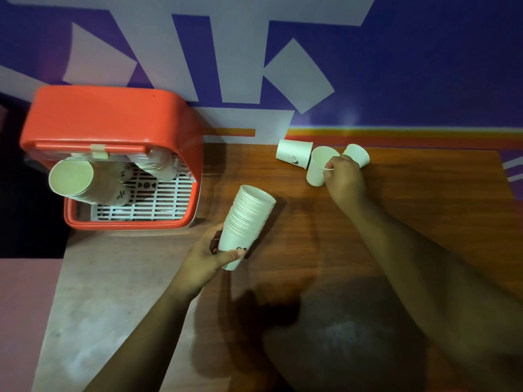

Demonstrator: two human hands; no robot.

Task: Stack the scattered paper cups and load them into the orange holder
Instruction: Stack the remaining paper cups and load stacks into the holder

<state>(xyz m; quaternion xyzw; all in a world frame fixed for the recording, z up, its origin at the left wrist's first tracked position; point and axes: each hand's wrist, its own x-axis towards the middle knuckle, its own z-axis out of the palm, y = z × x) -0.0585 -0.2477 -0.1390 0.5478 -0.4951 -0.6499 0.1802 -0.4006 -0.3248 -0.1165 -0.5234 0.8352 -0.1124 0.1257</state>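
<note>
Mid-collection: one cup being picked, stack waiting.

Table [396, 236] is wooden; orange holder [113, 123] at its left already has cup stacks on its white grid. Left hand [206, 261] is wrapped round the stack [249, 219], tilted mouth-up, likely to receive. Right hand [343, 176] pinches the rim of the middle cup [318, 168]; two loose cups [294, 152] lie either side.

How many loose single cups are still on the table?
3: a white paper cup on its side by the wall, one pinched by the right hand at, one behind that hand. None appear hidden.
</note>
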